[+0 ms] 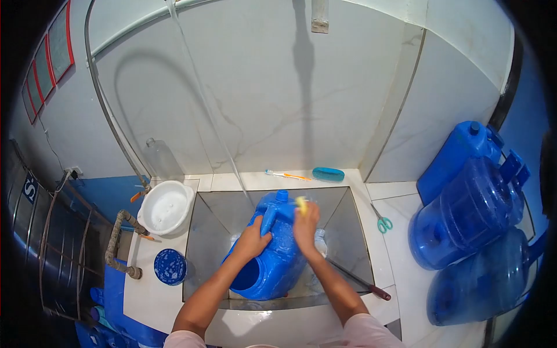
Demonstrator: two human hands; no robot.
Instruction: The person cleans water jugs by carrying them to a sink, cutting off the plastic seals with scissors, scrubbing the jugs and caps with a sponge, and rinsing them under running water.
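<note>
A blue plastic water jug [284, 255] lies tilted in the grey sink [209, 226], its wide round mouth toward me and a small blue cap at its far end. My left hand [253, 239] is closed around the jug's handle. Beside the far right of the jug, my right hand [306, 226] is closed on a small yellow sponge [301, 203], slightly smeared by motion. Part of the sponge is hidden by the fingers. Behind my right forearm, a clear, crumpled-looking item [320, 240] shows in the sink.
A white basin [166, 207] and a round blue lid [170, 267] sit left of the sink. Along the back ledge lie a toothbrush [288, 175] and a teal brush [328, 174]. Scissors [381, 218], a dark-handled tool [380, 292] and several blue water containers [458, 214] are at right.
</note>
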